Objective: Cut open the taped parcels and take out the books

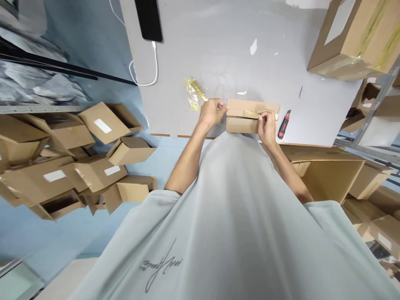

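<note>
A small cardboard box [242, 125] lies at the table's front edge, its top seam running left to right. A strip of yellowish packing tape [251, 113] lies along that seam. My right hand [267, 125] is closed at the box's right part, fingertips pinching at the tape's end. At the box's left end, my left hand [213, 112] has its fingers pinched together; what they hold, if anything, is too small to make out. Crumpled yellow tape [193, 93] sits just beyond my left hand. A red and black utility knife [284, 124] rests right of the box.
A black phone [149, 20] with a white cable [155, 64] lies at the table's far left. A large taped carton [359, 54] stands at the far right. Open cartons [103, 171] are piled left of the table, and another open carton [331, 175] is below its right front edge.
</note>
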`<state>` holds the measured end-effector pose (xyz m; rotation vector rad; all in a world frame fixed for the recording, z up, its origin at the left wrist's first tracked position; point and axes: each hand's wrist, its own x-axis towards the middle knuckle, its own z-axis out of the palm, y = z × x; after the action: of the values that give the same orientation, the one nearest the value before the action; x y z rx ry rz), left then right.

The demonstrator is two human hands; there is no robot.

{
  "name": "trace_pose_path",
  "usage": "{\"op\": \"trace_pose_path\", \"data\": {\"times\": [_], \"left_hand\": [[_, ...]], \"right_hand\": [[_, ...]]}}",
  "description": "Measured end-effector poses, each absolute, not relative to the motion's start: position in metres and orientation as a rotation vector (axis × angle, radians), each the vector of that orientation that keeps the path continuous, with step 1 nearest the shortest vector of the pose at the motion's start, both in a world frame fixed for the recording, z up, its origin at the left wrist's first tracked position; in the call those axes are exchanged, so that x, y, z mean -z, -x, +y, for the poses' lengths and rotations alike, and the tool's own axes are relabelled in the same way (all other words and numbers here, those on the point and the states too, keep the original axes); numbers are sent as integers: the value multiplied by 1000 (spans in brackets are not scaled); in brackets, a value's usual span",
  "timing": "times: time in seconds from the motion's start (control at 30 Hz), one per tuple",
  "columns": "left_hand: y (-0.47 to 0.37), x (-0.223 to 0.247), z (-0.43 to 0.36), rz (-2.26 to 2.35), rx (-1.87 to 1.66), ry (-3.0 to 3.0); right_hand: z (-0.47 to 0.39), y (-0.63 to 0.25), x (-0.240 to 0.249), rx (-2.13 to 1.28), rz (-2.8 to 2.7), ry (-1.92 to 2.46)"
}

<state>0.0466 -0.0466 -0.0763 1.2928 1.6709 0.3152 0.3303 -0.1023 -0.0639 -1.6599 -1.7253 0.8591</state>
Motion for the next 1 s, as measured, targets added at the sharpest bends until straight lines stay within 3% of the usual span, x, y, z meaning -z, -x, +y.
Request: {"op": "trace_pose_path", "data": {"times": [0.2,0.4,0.67,0.87,1.0], "left_hand": [[-80,64,-57,1502,-663,-1536],[-107,61,-58,1420,-616,-1551],[-100,81,-72,1389,-637,-1671],[-102,90,-77,1415,-576,-1771],[-103,97,-76,1459,-607,-1769]], "right_hand": [[-84,-311,66,-1113,-1586,1656],[-79,-317,68,-1328,-1345,1680],[-62,-322,54,-1308,-1544,1835],[-61,-450,43,-1071,-1247,1898],[-81,-589,26,-627,-1031,2100]]}}
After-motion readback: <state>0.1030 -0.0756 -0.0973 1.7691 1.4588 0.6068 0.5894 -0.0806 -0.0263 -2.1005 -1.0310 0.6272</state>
